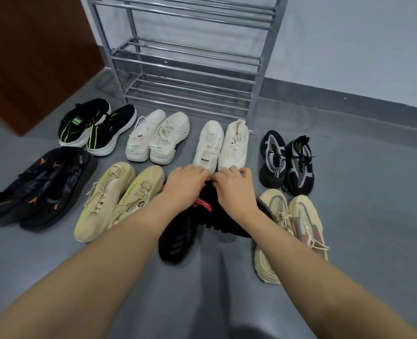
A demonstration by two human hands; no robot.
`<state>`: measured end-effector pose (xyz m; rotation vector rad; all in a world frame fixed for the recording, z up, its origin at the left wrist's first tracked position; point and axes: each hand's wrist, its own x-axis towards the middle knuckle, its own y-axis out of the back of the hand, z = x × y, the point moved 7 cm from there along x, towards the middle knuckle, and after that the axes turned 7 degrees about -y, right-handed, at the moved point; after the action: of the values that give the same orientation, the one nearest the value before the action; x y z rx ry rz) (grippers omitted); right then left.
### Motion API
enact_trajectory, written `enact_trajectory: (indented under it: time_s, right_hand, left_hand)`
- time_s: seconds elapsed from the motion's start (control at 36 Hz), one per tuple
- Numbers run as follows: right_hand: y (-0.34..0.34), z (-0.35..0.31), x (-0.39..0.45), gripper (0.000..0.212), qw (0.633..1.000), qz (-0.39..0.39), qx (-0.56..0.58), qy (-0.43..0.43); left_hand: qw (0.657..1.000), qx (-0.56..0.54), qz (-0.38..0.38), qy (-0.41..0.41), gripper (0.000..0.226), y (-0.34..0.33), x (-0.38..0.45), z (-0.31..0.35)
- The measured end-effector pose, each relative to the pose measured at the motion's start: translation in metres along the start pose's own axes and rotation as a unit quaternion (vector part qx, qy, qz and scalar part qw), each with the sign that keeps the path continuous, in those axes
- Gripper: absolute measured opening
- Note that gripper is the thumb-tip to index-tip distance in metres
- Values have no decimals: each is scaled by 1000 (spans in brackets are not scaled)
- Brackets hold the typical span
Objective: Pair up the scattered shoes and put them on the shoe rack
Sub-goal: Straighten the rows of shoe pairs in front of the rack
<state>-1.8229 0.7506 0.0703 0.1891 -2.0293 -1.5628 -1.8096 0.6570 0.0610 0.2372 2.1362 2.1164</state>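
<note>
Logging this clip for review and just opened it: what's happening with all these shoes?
A person is sorting shoes on the floor in front of a metal shoe rack, whose visible shelves hold nothing yet. Both hands, the left hand and the right hand, are down on a pair of black shoes with red tags, at their far ends; the exact grip is hidden. Seven other pairs already sit side by side around them, including white shoes just beyond the hands.

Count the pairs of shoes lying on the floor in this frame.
8 pairs: black-green, white-green, white, black-grey behind; black-orange, beige, black-red under both hands, beige-red in front. The rack looks bare.
</note>
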Motion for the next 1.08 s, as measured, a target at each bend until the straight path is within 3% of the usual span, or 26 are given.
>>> enact_trajectory:
  time_s: [0.11, 0.25, 0.36, 0.42, 0.56, 0.61, 0.67, 0.81, 0.94, 1.08]
  right_hand:
    - [1, -4, 9, 10, 996, 73, 48, -35]
    - [-15, -4, 6, 14, 977, 74, 145, -139]
    - [-52, -7, -12, 12, 974, -16, 140, -175]
    - [-77, -8, -23, 19, 964, -106, 126, -211]
    - [-126, -12, -50, 59, 886, -317, 123, -317]
    - [-137, -21, -56, 59, 852, -365, 153, -343]
    - [-141, -24, -58, 45, 837, -361, 182, -368]
    - [-135, -17, -55, 27, 852, -314, 189, -375]
    - [-112, 6, -46, 13, 902, -272, 110, -316]
    - [-77, 34, -36, 23, 945, -235, -26, -225]
  left_hand:
    - [996, -1, -12, 87, 23, -9, -9, -28]
    - [974, -68, 7, 215, 20, -24, -30, -63]
    - [955, -82, 32, 282, 22, -33, -50, -86]
    - [950, -84, 31, 300, 23, -39, -58, -93]
    - [942, -87, 12, 324, 25, -53, -69, -105]
    - [942, -88, 4, 325, 25, -56, -71, -105]
    - [941, -94, -1, 326, 25, -60, -72, -103]
    - [935, -104, -1, 339, 23, -64, -71, -95]
    - [935, -91, -8, 341, 22, -62, -64, -82]
    - [941, -64, -11, 333, 20, -53, -57, -63]
